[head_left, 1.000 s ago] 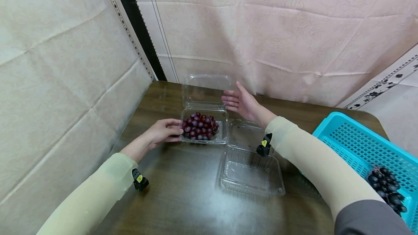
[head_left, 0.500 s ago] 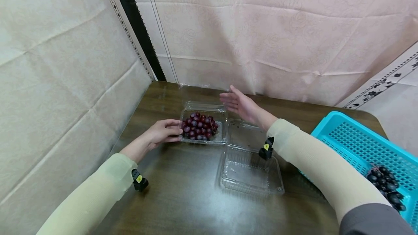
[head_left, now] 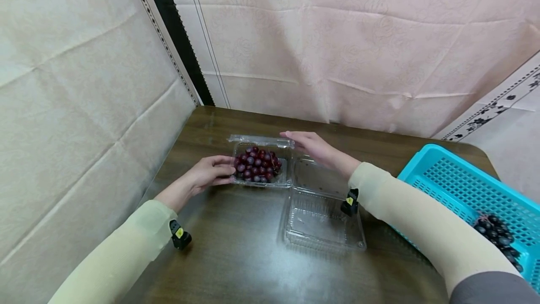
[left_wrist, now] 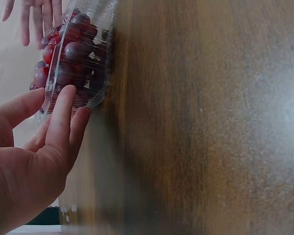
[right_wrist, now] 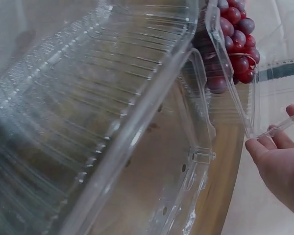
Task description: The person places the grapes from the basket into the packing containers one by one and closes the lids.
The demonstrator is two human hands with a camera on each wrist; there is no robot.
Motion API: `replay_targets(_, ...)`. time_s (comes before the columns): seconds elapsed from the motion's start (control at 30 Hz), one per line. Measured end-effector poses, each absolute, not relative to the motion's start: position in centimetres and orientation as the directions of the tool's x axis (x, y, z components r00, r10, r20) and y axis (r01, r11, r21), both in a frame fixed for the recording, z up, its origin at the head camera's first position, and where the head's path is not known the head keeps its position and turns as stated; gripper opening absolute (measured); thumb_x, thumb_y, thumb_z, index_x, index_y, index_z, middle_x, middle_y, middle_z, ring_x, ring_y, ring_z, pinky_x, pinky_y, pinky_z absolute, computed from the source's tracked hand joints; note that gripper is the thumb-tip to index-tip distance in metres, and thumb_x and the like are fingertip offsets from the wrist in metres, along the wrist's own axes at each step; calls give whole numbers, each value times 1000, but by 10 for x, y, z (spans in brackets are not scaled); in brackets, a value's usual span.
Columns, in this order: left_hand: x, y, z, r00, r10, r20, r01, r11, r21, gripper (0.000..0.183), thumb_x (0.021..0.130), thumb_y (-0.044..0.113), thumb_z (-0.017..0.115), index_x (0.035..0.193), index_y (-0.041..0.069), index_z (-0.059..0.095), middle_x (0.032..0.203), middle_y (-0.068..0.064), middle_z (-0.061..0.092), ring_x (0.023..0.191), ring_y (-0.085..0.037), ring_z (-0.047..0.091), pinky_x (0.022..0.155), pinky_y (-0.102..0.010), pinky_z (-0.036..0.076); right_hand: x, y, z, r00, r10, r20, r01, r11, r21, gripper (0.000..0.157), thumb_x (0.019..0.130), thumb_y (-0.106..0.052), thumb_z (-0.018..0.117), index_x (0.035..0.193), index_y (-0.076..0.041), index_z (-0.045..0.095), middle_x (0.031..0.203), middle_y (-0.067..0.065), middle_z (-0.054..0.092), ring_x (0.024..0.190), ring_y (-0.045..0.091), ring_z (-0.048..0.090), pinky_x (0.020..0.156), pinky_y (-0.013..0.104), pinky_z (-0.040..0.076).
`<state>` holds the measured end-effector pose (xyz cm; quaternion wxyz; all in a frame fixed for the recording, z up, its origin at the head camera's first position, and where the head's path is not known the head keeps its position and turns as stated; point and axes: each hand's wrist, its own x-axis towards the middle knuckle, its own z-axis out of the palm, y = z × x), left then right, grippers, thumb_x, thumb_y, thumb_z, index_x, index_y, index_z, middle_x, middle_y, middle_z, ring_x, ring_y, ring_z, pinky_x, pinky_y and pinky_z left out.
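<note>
In the head view, my left hand (head_left: pixel 207 171) touches the left side of a clear plastic clamshell box (head_left: pixel 287 183) with a bunch of red grapes (head_left: pixel 258 164) inside. The left wrist view has its fingertips against the box's wall and rim, fingers nearly straight. My right hand (head_left: pixel 315 147), fingers extended, is behind the lid (head_left: pixel 259 140), which tilts forward over the back of the box. From the right wrist, the right hand (right_wrist: pixel 284 161) touches the clear lid's edge. A second clear clamshell box (head_left: pixel 325 222) lies opened flat, holding nothing visible, under the right forearm.
A turquoise perforated basket (head_left: pixel 453 165) stands at the right with a bunch of dark grapes (head_left: pixel 498 237) in it. The brown wooden table (head_left: pixel 236 247) ends at pale curtains (head_left: pixel 358 60) at the back and left.
The grape box's lid has swung from upright to tilted forward and low. My right hand has moved down with it. My left hand has stayed at the box's side.
</note>
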<state>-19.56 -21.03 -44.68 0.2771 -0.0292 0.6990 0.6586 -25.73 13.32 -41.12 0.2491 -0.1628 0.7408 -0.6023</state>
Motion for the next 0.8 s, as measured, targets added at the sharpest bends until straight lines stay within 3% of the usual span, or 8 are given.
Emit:
replay_targets(0.17, -196, -211, -449, -846, 320, -427, -411, 119, 904, 55, 109, 1, 58, 160, -7, 38, 157, -30, 46, 113, -17, 70, 102, -31, 61, -250, 135, -413, -829, -537, -160, -40, 341, -939, 55, 115, -39, 49, 160, -8, 50, 166, 10, 46, 157, 30, 37, 131, 55, 29)
replay_targets(0.37, -197, -210, -449, -847, 312, -431, -422, 97, 901, 55, 109, -1, 57, 160, -7, 38, 159, -29, 43, 111, -15, 69, 101, -31, 62, -245, 138, -414, -822, -549, -151, -133, 443, -887, 55, 112, -43, 54, 161, -17, 51, 173, 7, 35, 158, 31, 33, 128, 60, 33)
replay_targets(0.57, -196, -210, -449, -847, 316, -427, -429, 68, 901, 59, 109, -2, 57, 161, -10, 31, 158, -31, 41, 114, -17, 69, 103, -32, 61, -244, 138, -418, -804, -585, -109, -253, 502, -827, 56, 111, -39, 58, 162, -16, 49, 174, 9, 31, 158, 33, 33, 128, 56, 36)
replay_targets(0.8, -195, -211, -449, -849, 314, -424, -427, 63, 902, 58, 110, 1, 56, 161, -9, 31, 155, -31, 43, 124, -25, 65, 104, -34, 61, -241, 139, -421, -794, -598, -111, -283, 525, -803, 61, 108, -39, 65, 163, -18, 48, 175, 3, 30, 160, 32, 30, 128, 55, 36)
